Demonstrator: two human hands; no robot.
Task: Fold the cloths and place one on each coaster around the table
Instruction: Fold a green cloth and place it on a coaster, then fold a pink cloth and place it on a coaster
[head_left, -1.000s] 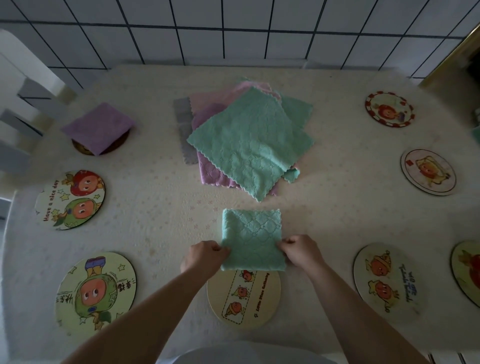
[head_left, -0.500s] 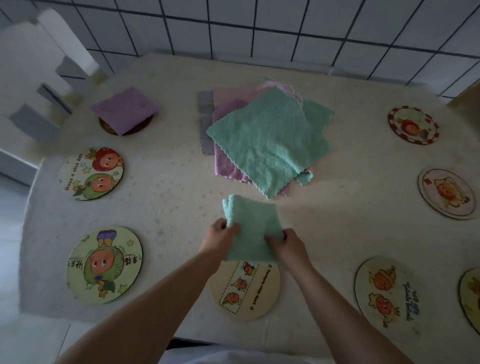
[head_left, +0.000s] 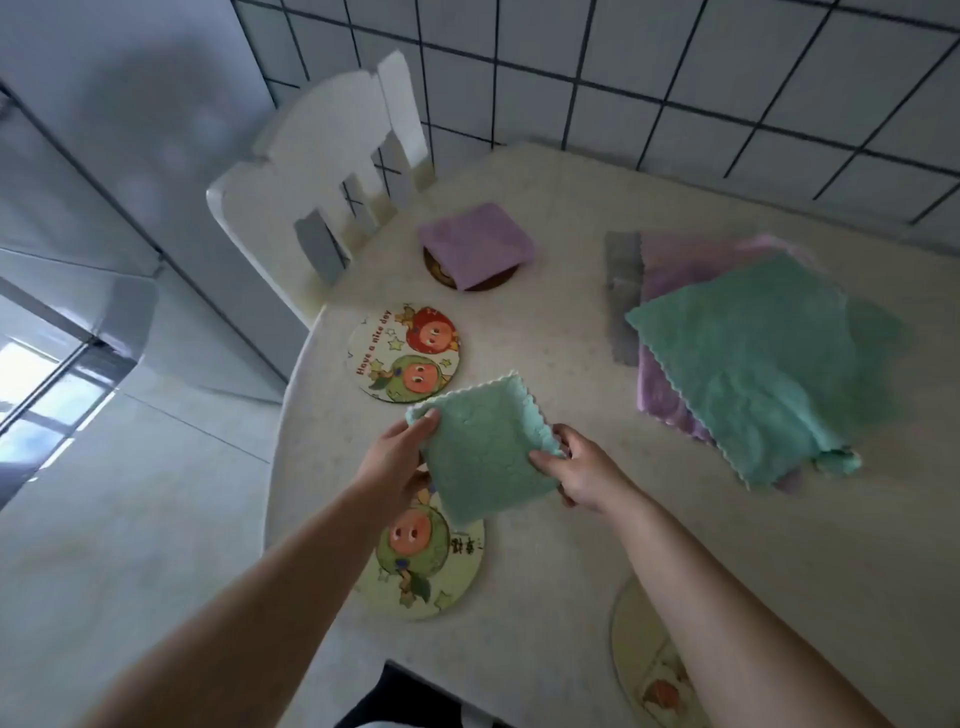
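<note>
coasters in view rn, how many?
4. Dark coaster under the purple cloth; fruit coaster at the table's left edge; one partly under the held green cloth; one cut off bottom right. Others may be out of frame.

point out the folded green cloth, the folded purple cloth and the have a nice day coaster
folded green cloth (head_left: 485, 457), head view, middle of its top face
folded purple cloth (head_left: 475, 241), head view, centre of the fold
have a nice day coaster (head_left: 402, 358), head view, printed face near the middle

Single head-worn view, looking down and left, close over table (head_left: 545, 322) edge
</note>
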